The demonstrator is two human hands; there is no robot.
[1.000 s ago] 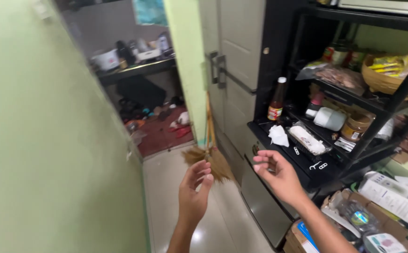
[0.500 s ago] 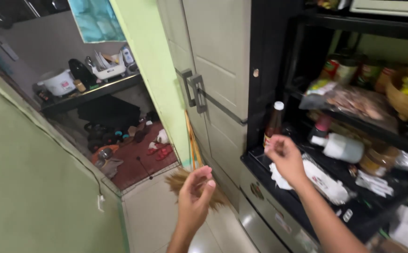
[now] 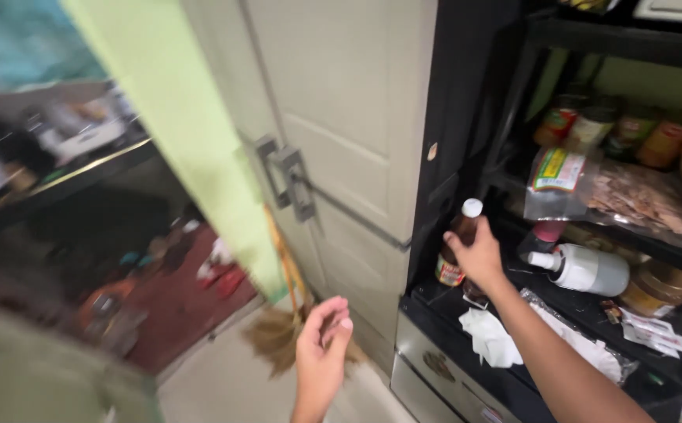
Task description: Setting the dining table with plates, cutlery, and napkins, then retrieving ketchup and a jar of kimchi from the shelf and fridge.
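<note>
both hands are up in front of a black shelf unit (image 3: 466, 78). right hand (image 3: 478, 258) is laid over a brown sauce bottle with a white cap (image 3: 466, 227) that stands upright at the left end of the lower shelf; its fingers curl toward the bottle's body, but whether they have closed around it i cannot tell. left hand (image 3: 321, 348) hangs loosely cupped and empty, near and to the left, over the pale floor, close to a straw broom (image 3: 282, 329) leaning by the door.

the bottle is tall and narrow and stands at the shelf's edge, so a half-made grip could tip it off onto the floor. just right of it a white bottle lying on its side (image 3: 588, 269) and a crumpled white tissue (image 3: 486, 341) crowd the shelf; a careless pull may drag or roll them.
</note>
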